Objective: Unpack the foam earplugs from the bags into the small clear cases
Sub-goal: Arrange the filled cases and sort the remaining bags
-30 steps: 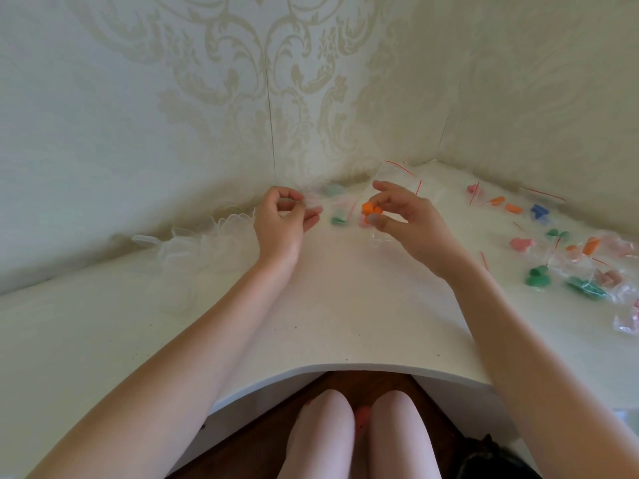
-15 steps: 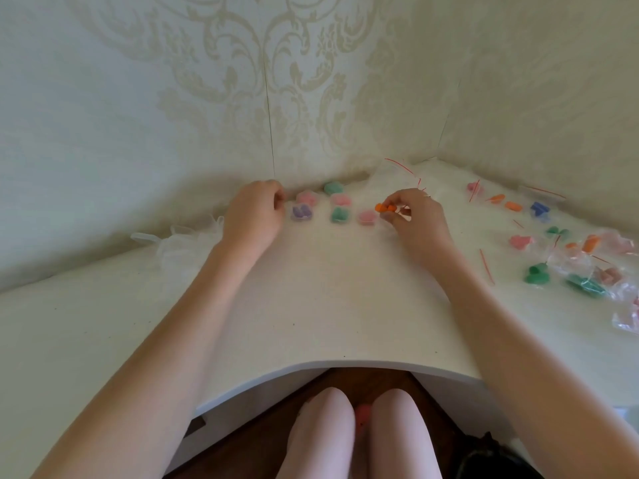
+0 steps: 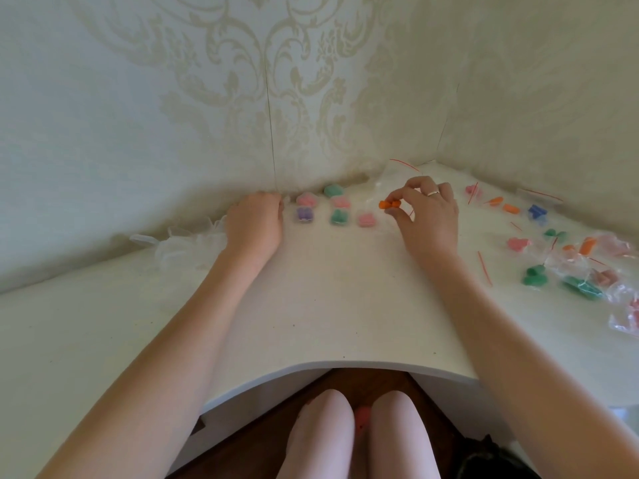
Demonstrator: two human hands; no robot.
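No text, label, brand, number or sign can be read anywhere on the things in view.

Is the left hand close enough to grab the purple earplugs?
Probably yes. The left hand rests on the table right beside the purple earplugs, with nothing between them. They look to sit inside a small clear case.

A room in a home: cream damask wallpaper (image 3: 262, 81) covers both corner walls, a white curved tabletop (image 3: 328, 305) fits the corner, dark wood floor (image 3: 363, 382) below.
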